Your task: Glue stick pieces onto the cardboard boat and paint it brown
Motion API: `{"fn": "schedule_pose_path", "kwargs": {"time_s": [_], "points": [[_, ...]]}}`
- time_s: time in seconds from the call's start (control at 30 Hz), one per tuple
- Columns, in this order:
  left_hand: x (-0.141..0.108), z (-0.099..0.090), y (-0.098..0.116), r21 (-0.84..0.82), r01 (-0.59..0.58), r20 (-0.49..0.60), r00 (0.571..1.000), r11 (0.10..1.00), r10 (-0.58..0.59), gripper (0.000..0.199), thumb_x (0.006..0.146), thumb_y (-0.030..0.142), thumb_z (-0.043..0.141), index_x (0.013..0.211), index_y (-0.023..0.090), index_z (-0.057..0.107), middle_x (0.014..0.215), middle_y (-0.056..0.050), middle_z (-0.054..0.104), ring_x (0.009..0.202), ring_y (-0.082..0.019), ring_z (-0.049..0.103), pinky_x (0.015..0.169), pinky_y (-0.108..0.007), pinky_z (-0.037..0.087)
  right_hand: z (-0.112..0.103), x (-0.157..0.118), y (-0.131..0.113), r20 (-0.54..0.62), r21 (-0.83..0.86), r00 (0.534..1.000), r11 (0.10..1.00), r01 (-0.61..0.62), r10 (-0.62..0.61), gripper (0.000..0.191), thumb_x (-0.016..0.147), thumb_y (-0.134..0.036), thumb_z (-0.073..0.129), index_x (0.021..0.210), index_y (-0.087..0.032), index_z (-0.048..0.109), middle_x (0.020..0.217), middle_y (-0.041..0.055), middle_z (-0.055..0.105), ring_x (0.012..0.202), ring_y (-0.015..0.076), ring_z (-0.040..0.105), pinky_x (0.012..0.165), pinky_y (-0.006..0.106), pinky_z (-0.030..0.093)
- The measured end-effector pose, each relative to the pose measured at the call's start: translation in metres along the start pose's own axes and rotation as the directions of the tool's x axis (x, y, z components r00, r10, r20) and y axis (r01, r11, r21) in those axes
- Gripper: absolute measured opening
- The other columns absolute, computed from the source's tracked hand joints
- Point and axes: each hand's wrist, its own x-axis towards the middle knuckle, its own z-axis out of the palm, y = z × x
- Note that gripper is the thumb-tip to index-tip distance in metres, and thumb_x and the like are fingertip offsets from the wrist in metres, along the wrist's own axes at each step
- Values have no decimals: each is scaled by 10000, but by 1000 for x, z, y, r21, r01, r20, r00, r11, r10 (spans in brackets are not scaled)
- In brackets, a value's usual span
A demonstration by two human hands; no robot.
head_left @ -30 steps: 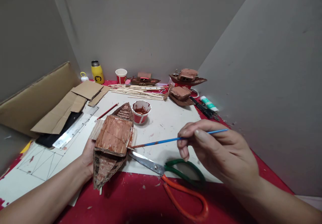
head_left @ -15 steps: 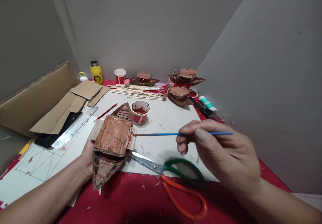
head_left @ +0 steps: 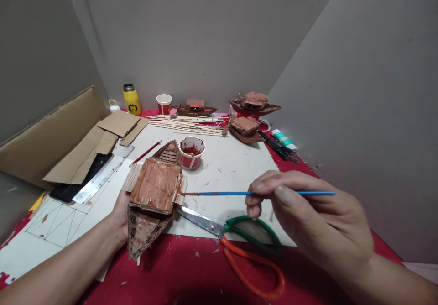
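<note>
A cardboard model boat (head_left: 155,184) with a reddish-brown painted roof is held up by my left hand (head_left: 121,213), whose fingers are mostly hidden beneath it. Pale unpainted strips stick out at both sides of the roof. In a pinch, my right hand (head_left: 308,213) grips a thin blue paintbrush (head_left: 232,193). The brush tip touches the right-hand side strip, which carries wet brown paint. Just behind the boat stands a paper cup (head_left: 191,154) with brown paint inside. Large scissors (head_left: 219,229) with one green and one orange handle lie between the boat and my right hand.
Several finished model boats (head_left: 255,103) stand at the back. Thin wooden sticks (head_left: 188,123) lie before them. Cardboard pieces (head_left: 82,154), a steel ruler (head_left: 102,177) and a red pencil (head_left: 145,153) are at left. A yellow bottle (head_left: 132,99) stands near the back wall.
My right hand has moved slightly right and down with the paintbrush, its tip now lower on the side strip. The boat stays in my left hand, nearly unmoved.
</note>
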Motion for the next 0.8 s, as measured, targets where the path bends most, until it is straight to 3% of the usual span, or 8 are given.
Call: {"fn": "schedule_pose_path", "kwargs": {"time_s": [0.07,0.23,0.37,0.6,0.8], "points": [[1,-1,0,-13,11,8,1000,1000,-11,591,993,427,264,776,112,716,631,-155,748,496,-275,706,493,-405,602,0,0,-2,-4,-8,1000,1000,22,-22,198,1007,-231,548,1068,-276,730,878,18,692,708,122,682,623,246,583],[3,-4,-1,-23,-21,-91,996,1000,19,470,959,395,349,750,151,691,588,-122,734,473,-276,685,474,-420,591,0,4,1,-99,-76,994,997,26,-33,199,1002,-224,556,1044,-278,743,867,16,700,722,117,689,626,227,590],[3,-5,-1,2,-33,-117,993,999,33,464,953,399,354,784,143,702,606,-131,739,477,-281,684,479,-430,591,1,2,-1,-44,-70,999,998,2,-5,201,1008,-241,544,1047,-286,737,852,10,694,692,111,687,623,221,596],[6,-14,-1,-107,25,-14,1000,994,-27,463,926,452,419,1015,129,739,634,-123,744,520,-286,689,528,-442,597,4,-1,-14,24,-15,999,999,-40,40,184,1000,-261,559,1017,-280,741,816,13,701,659,119,707,595,217,611],[7,-15,-2,-157,19,2,1000,987,-19,457,911,483,460,1036,142,737,639,-115,743,516,-277,680,534,-435,595,1,11,1,-119,13,991,998,-55,56,155,976,-297,607,956,-260,757,792,4,722,639,111,702,581,212,603]]}}
